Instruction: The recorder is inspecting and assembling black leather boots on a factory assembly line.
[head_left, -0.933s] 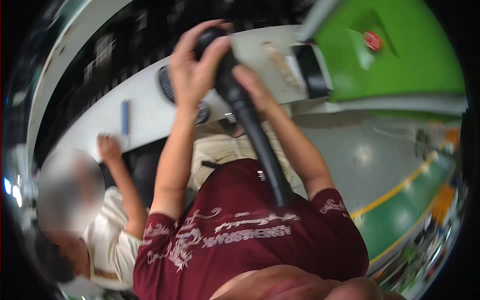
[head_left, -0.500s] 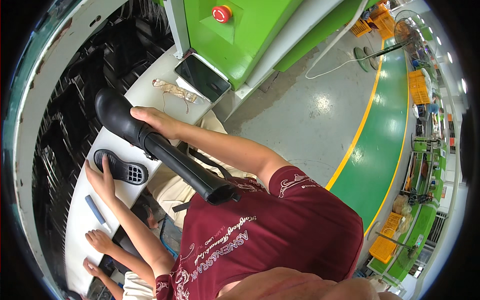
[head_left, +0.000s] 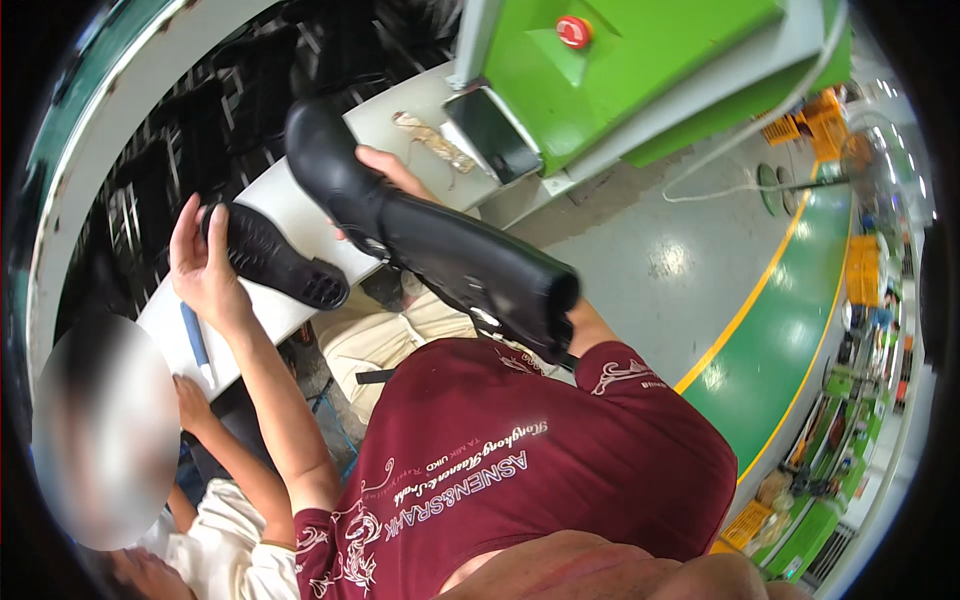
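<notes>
Left hand [head_left: 205,268]: closed on 1 flat black shoe sole [head_left: 270,258], thumb and fingers wrapped round its near end. The sole runs from this hand out to the right, tread side up, raised just above the white surface [head_left: 290,205].

Right hand [head_left: 385,175]: gripping 1 tall black rubber boot [head_left: 430,245] at the ankle, fingers mostly hidden behind it. The foot of the boot points up and left of this hand; the open shaft lies back toward the chest.

Below the left hand, 1 blue pen-like tool [head_left: 195,340] rests on the surface, and another person's hand [head_left: 190,400] lies just beneath it.

Beyond the right hand, a crumpled rag [head_left: 435,143] lies on the surface, then a green machine [head_left: 640,70] bearing 1 red button [head_left: 573,31].
</notes>
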